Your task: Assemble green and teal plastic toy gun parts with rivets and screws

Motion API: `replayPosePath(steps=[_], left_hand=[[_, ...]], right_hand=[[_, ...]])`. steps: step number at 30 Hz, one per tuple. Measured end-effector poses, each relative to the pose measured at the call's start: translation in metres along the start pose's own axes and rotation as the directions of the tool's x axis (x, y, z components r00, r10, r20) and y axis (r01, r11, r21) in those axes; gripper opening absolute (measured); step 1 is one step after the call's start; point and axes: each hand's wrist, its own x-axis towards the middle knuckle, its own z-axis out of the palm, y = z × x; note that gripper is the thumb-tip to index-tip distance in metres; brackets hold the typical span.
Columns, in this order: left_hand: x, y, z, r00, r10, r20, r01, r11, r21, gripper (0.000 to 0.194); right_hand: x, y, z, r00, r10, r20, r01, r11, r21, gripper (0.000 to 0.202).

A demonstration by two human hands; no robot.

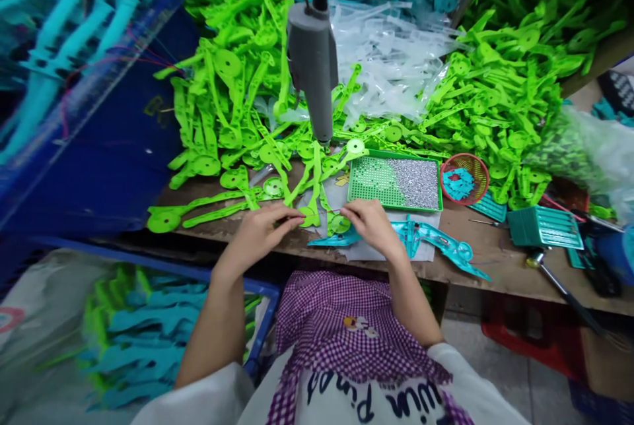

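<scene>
My left hand (pixel 262 230) is closed in a pinch on the round end of a bright green plastic arm (pixel 310 215) at the front of the bench. My right hand (pixel 372 226) has thumb and fingertips together at the edge of another green plastic arm (pixel 338 223); its far part runs up between the hands. Beneath the right hand lies a turquoise plastic part (pixel 440 243) with a jointed, long shape, partly covered by that hand. A grey electric screwdriver (pixel 313 62) hangs upright above, its tip just beyond both hands.
A green tray (pixel 351 187) of small silvery screws and a red basket (pixel 464 178) with turquoise pieces stand to the right. Green arms (pixel 222 101) and clear plastic pieces (pixel 386 49) heap at the back. Blue crates (pixel 113 115) flank the left; a hammer (pixel 555 276) lies right.
</scene>
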Motion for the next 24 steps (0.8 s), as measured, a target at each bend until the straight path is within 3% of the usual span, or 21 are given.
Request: replayPosePath(steps=[5,9,10,13,16,18,20,22,24], left_hand=[[-0.003,0.0,-0.002,0.998,0.002,-0.058,0.0,0.999,0.042,0.034],[-0.004,0.006,0.012,0.989,0.137,-0.054,-0.127,0.98,0.154,0.028],[-0.002,0.007,0.015,0.982,0.187,-0.034,-0.179,0.968,0.175,0.027],[0.005,0.005,0.022,0.963,0.268,-0.009,-0.259,0.94,0.221,0.025],[0.008,-0.005,0.019,0.974,0.226,0.0,-0.219,0.946,0.24,0.027],[0.006,-0.015,0.015,0.981,0.187,0.059,-0.196,0.94,0.279,0.033],[0.001,-0.027,0.011,0.988,0.133,0.081,-0.154,0.915,0.372,0.032],[-0.005,-0.037,0.006,0.998,0.069,0.011,-0.066,0.883,0.464,0.025],[-0.009,-0.043,0.0,0.992,0.005,-0.128,0.06,0.862,0.503,0.02]], right_hand=[[0.001,0.02,-0.02,0.998,0.034,-0.057,-0.038,0.997,-0.063,0.041],[-0.02,-0.001,-0.013,0.967,0.073,-0.243,-0.097,0.992,-0.086,0.039],[-0.021,-0.012,-0.008,0.969,0.027,-0.245,-0.045,0.997,-0.069,0.043],[-0.008,-0.043,0.007,0.987,-0.157,-0.037,0.159,0.986,0.051,0.058],[0.015,-0.059,0.018,0.992,-0.089,0.092,0.075,0.987,0.141,0.058],[0.027,-0.057,0.016,0.99,-0.035,0.139,0.025,0.997,0.071,0.047],[0.031,-0.047,0.008,0.985,-0.045,0.164,0.051,0.998,-0.035,0.033],[0.028,-0.032,-0.006,0.993,-0.046,0.112,0.054,0.996,-0.069,0.028],[0.021,-0.014,-0.017,1.0,0.009,-0.019,-0.009,1.0,0.004,0.029]])
